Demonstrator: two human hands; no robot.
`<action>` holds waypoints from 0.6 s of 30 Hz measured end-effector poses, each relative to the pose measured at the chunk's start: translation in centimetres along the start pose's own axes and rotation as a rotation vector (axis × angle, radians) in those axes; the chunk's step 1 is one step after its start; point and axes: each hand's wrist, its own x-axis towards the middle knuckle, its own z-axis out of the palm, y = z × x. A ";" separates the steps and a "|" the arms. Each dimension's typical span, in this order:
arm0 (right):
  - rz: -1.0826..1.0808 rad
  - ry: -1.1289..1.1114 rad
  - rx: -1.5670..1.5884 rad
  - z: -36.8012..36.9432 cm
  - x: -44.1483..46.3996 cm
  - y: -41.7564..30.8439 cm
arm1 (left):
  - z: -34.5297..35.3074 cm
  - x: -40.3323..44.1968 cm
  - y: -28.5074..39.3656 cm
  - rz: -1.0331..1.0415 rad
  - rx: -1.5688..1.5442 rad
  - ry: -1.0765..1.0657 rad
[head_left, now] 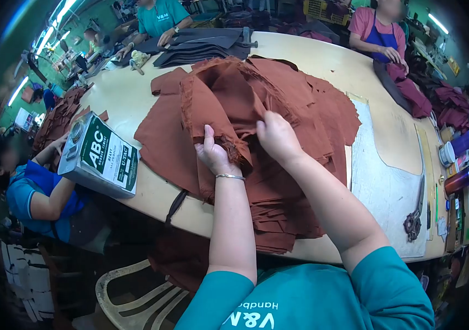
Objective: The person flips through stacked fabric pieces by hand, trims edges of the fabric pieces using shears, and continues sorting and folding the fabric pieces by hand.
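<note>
A rust-brown fabric piece (208, 113) with frayed edges is lifted and folded open in front of me. My left hand (214, 156), a bracelet at its wrist, is closed on the near edge of this piece, thumb up and the other fingers partly hidden by cloth. To its right, my right hand (279, 137) pinches another part of the fabric, its fingertips partly out of sight. Beneath both hands spreads a wide pile of rust-brown cut fabric (328, 118), its layers stacked unevenly toward the table's near edge.
A rubber cement can (105, 157) stands at the table's left edge. Scissors (412, 224) lie on a pale pattern sheet (386, 198) at right. Dark cut pieces (204, 45) are stacked at the back. Co-workers sit or stand left, behind and right; a plastic chair (135, 300) is below.
</note>
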 end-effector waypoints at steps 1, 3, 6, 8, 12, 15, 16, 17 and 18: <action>-0.112 0.081 -0.018 0.0 0.3 -0.6 | 0.0 -0.2 0.0 -0.001 0.005 -0.041; -0.346 -0.015 -0.134 -1.3 0.9 -2.5 | 0.3 -0.4 0.1 0.007 0.003 -0.122; -0.528 -0.373 -0.219 -1.5 1.4 -2.7 | -0.3 0.1 -0.2 0.013 0.034 -0.163; -0.473 -0.626 -0.221 -2.4 1.6 -3.0 | -0.3 0.0 -0.2 0.021 0.042 -0.136; -0.500 -1.125 -0.220 -4.6 1.1 -2.9 | -0.7 0.3 -0.5 -0.043 -0.048 -0.101; -0.612 -1.040 -0.253 -7.0 -1.4 -1.8 | 0.3 -0.1 0.1 -0.037 -0.014 -0.059; -0.557 -0.865 -0.171 -7.0 -1.0 -1.9 | 0.4 -0.1 0.1 -0.014 0.044 -0.075; -0.496 -0.686 -0.089 -6.9 -0.4 -2.1 | 0.6 -0.5 -0.2 0.047 0.035 -0.123; -0.429 -0.499 -0.009 -6.8 0.3 -2.5 | 0.8 -0.7 -0.3 0.029 0.026 -0.137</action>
